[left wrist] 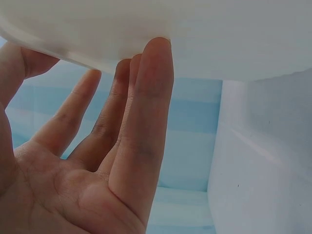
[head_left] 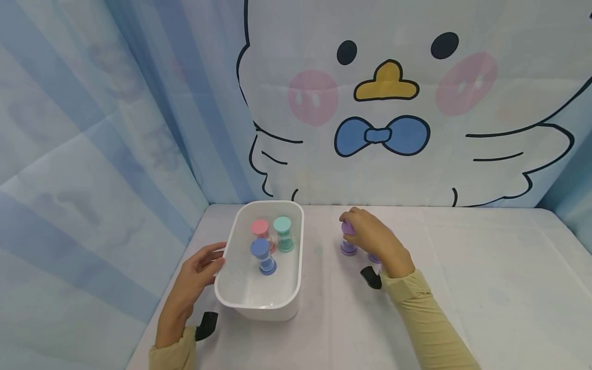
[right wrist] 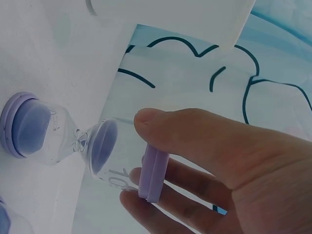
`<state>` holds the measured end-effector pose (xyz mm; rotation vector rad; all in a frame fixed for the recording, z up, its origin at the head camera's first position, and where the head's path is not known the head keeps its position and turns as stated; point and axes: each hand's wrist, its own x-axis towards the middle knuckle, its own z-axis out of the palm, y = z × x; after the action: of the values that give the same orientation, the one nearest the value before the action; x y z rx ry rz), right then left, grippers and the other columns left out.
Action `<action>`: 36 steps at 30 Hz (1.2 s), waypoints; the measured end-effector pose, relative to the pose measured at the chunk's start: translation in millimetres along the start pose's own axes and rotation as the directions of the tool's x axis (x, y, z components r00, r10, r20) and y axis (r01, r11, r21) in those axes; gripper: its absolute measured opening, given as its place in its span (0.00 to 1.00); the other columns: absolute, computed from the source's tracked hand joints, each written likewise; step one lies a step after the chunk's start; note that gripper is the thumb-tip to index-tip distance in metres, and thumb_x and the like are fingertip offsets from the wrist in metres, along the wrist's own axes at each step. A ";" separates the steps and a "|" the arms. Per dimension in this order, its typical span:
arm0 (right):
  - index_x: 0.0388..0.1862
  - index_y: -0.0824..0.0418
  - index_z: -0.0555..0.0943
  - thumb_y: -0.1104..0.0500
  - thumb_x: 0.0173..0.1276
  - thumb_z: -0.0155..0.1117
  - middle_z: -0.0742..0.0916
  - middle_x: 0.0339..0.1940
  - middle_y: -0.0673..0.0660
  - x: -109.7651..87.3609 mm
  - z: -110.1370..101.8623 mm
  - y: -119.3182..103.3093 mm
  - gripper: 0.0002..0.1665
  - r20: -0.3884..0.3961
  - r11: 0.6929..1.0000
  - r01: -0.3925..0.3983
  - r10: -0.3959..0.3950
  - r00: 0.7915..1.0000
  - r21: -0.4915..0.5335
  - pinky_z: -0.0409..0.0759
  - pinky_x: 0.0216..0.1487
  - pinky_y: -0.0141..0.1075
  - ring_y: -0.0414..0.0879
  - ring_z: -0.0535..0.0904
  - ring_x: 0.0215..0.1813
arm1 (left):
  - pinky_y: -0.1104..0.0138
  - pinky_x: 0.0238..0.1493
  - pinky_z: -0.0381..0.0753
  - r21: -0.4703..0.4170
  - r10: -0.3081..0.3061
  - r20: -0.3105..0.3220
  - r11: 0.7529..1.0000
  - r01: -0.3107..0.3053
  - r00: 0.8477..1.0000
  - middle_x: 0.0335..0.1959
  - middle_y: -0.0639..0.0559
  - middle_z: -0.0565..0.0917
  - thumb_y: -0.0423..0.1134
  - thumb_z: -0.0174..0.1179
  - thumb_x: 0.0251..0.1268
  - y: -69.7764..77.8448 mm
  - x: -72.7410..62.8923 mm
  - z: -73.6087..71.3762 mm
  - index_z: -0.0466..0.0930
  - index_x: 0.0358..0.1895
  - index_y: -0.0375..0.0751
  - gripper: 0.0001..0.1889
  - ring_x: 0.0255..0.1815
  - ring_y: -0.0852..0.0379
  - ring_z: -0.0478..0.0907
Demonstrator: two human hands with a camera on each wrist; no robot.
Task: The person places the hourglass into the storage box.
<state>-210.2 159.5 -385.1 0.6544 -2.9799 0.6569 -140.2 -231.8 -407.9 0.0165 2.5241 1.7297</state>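
Note:
My right hand (head_left: 373,237) pinches the top cap of a purple hourglass (right wrist: 105,144) between thumb and fingers; its base is at the tabletop. Purple sand shows in both of its glass bulbs. A second purple hourglass (head_left: 375,258) stands just beside it, mostly hidden behind the hand and wrist. On the left, a white plastic bin (head_left: 259,303) stands on the table. The nearly straight fingers of my left hand (head_left: 196,277) touch its outer left wall. Inside stand a pink hourglass (head_left: 260,227), a green hourglass (head_left: 282,224) and a blue hourglass (head_left: 260,249).
A white cloth (head_left: 485,288) covers the table. Behind it hangs a curtain (head_left: 384,180) with a cartoon bird, and a blue striped curtain (head_left: 92,180) borders the left side. Black straps (head_left: 206,326) stick out by both wrists.

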 end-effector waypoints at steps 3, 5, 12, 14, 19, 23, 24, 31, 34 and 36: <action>0.53 0.70 0.81 0.67 0.62 0.69 0.83 0.48 0.64 -0.4 0.1 0.6 0.20 -0.002 1.000 -0.006 0.006 1.000 0.013 0.79 0.56 0.50 0.56 0.80 0.50 | 0.54 0.54 0.82 0.000 0.001 -0.002 1.000 0.000 1.000 0.65 0.38 0.76 0.47 0.58 0.73 -0.4 0.2 0.2 0.70 0.69 0.44 0.26 0.61 0.43 0.78; 0.53 0.70 0.81 0.68 0.62 0.68 0.83 0.48 0.64 -0.6 0.3 1.1 0.19 -0.008 1.000 0.000 0.000 1.000 0.022 0.79 0.57 0.51 0.56 0.80 0.50 | 0.53 0.54 0.82 0.001 0.001 -0.003 1.000 -0.001 1.000 0.65 0.38 0.76 0.47 0.58 0.73 -0.8 0.3 0.2 0.70 0.69 0.44 0.26 0.61 0.43 0.77; 0.51 0.70 0.82 0.70 0.61 0.65 0.84 0.46 0.63 0.4 0.6 2.3 0.17 -0.031 0.999 0.024 -0.023 0.999 0.029 0.79 0.58 0.51 0.56 0.81 0.50 | 0.51 0.55 0.81 0.001 -0.003 -0.004 1.000 0.003 1.000 0.65 0.38 0.76 0.47 0.58 0.73 -1.0 0.5 0.0 0.69 0.70 0.44 0.26 0.63 0.41 0.77; 0.51 0.70 0.82 0.70 0.61 0.65 0.84 0.46 0.63 1.0 -0.1 1.4 0.17 -0.043 0.999 0.032 -0.031 0.999 0.031 0.79 0.58 0.51 0.57 0.81 0.50 | 0.51 0.55 0.81 0.003 -0.002 -0.005 1.000 0.002 1.000 0.65 0.38 0.76 0.47 0.58 0.73 -1.2 0.6 0.0 0.69 0.70 0.44 0.26 0.63 0.41 0.77; 0.51 0.70 0.82 0.70 0.61 0.64 0.85 0.47 0.63 2.9 -3.8 -3.8 0.18 -0.074 0.999 0.040 -0.037 0.997 0.037 0.80 0.56 0.50 0.56 0.81 0.49 | 0.52 0.55 0.82 0.001 0.000 -0.006 1.000 0.000 1.000 0.65 0.38 0.76 0.47 0.58 0.73 -1.3 0.8 -0.1 0.70 0.69 0.44 0.26 0.62 0.42 0.77; 0.51 0.70 0.82 0.69 0.61 0.63 0.85 0.46 0.63 3.6 -6.2 -7.2 0.18 -0.095 0.998 0.043 -0.039 0.995 0.036 0.81 0.55 0.49 0.55 0.81 0.47 | 0.55 0.53 0.83 0.002 0.002 -0.005 1.000 -0.002 1.000 0.64 0.39 0.76 0.47 0.59 0.73 -1.4 0.8 -0.2 0.70 0.69 0.44 0.26 0.61 0.45 0.78; 0.50 0.70 0.82 0.69 0.61 0.63 0.85 0.46 0.63 3.6 -6.6 -8.2 0.17 -0.100 0.999 0.044 -0.041 0.994 0.031 0.81 0.55 0.49 0.54 0.81 0.47 | 0.56 0.52 0.83 -0.003 0.001 -0.003 1.000 -0.001 1.000 0.64 0.39 0.77 0.47 0.59 0.73 -1.4 0.8 -0.2 0.70 0.69 0.44 0.25 0.60 0.47 0.79; 0.50 0.69 0.82 0.68 0.60 0.64 0.85 0.46 0.63 3.3 -8.7 -12.1 0.17 -0.128 0.999 0.052 -0.050 0.991 0.011 0.81 0.55 0.50 0.55 0.81 0.48 | 0.66 0.47 0.82 -0.036 0.003 0.015 0.999 -0.003 1.000 0.63 0.38 0.77 0.46 0.59 0.73 -0.8 0.5 -0.8 0.70 0.69 0.44 0.25 0.50 0.67 0.81; 0.49 0.69 0.83 0.68 0.60 0.64 0.85 0.47 0.63 3.5 -10.3 -14.4 0.17 -0.138 0.998 0.061 -0.059 0.989 0.009 0.81 0.55 0.50 0.55 0.81 0.48 | 0.67 0.47 0.82 -0.039 0.004 0.016 0.999 -0.003 1.000 0.64 0.38 0.77 0.46 0.59 0.73 -0.5 0.2 -0.8 0.70 0.69 0.44 0.25 0.50 0.68 0.80; 0.50 0.69 0.83 0.68 0.60 0.64 0.86 0.47 0.63 3.7 -11.4 -16.1 0.17 -0.143 0.998 0.061 -0.059 0.988 0.006 0.82 0.55 0.50 0.55 0.81 0.48 | 0.66 0.47 0.82 -0.039 0.002 0.015 0.999 -0.002 1.000 0.64 0.39 0.77 0.46 0.59 0.73 -0.2 0.3 -0.7 0.70 0.69 0.44 0.25 0.50 0.68 0.80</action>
<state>-207.8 149.4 -367.9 0.6649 -2.8163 0.6848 -140.5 -232.5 -407.9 0.0298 2.4802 1.7719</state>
